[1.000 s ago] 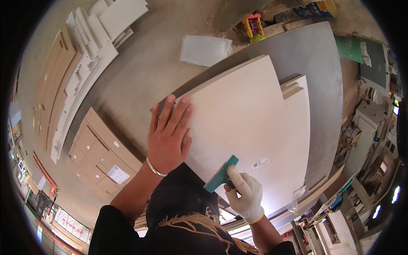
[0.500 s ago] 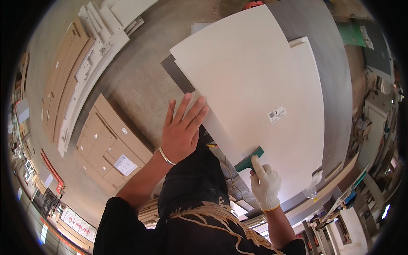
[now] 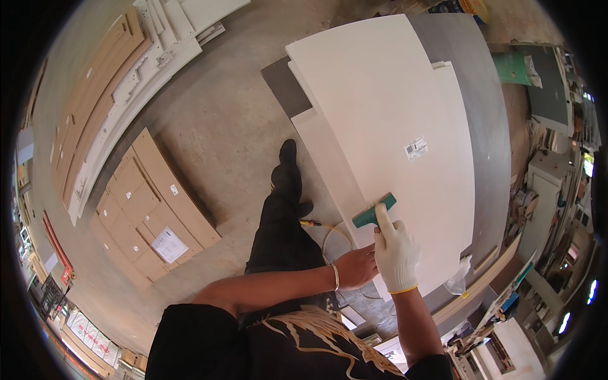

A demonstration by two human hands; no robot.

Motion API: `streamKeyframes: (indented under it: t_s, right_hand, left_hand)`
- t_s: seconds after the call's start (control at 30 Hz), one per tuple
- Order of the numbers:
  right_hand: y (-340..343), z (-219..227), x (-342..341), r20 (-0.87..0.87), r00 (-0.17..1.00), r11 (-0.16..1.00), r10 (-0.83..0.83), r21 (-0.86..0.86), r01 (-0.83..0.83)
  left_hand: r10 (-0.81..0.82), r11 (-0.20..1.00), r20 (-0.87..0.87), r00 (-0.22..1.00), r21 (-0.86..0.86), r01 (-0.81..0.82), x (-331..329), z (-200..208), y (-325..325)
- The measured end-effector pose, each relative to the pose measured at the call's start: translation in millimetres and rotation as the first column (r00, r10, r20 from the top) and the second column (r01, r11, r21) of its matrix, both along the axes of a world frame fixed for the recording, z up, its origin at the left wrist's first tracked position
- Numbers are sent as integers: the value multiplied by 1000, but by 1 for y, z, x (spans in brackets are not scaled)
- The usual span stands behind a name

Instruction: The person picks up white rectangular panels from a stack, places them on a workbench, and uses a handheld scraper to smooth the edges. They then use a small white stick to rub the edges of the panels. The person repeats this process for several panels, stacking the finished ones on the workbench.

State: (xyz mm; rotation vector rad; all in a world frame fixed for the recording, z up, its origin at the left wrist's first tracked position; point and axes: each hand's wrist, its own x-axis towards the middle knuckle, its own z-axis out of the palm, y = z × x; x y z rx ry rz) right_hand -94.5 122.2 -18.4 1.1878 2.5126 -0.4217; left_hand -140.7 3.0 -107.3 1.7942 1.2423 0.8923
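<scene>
Closest to you, at the near left edge of the white panel (image 3: 386, 107), is your bare left hand (image 3: 356, 266), with a pale bracelet (image 3: 336, 277) around the wrist. The fingers run partly behind your other hand, so I cannot tell whether they are released or clenched, nor whether they touch the panel. Your gloved right hand (image 3: 398, 247), over the near part of the panel, has its fingers wrapped around a green scraper (image 3: 375, 211), the forefinger laid along it. The scraper's blade is over the panel near its left side; you can't judge from here how firmly it presses.

The panel itself lies flat in front of you, with a lower white panel (image 3: 330, 164) jutting out along its left side. A printed label (image 3: 416, 149) sits on the panel beyond the scraper, toward its right side. A clear plastic bag (image 3: 457, 278) is just beside the panel's near right corner. The grey desk (image 3: 487, 126) shows to the panel's right.

Well to the panel's left you have brown boards (image 3: 149, 206) bearing a white sheet (image 3: 169, 245); farther off on that side are stacked white boards (image 3: 130, 95).
</scene>
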Motion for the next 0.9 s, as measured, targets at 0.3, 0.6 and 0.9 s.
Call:
streamKeyframes:
  t_s: [0.3,0.6,0.9]
  right_hand:
    - [48,2,-138,-53,994,994,100,-41,-102]
    - [94,-17,-276,-164,962,974,217,101,-203]
    - [119,8,-328,-616,787,999,-38,-7,43]
  left_hand:
    - [-299,932,-202,933,-270,241,-11,11,11]
    - [-13,997,-350,937,62,37,-5,3,6]
    - [-549,801,-142,823,-370,471,-24,-8,19]
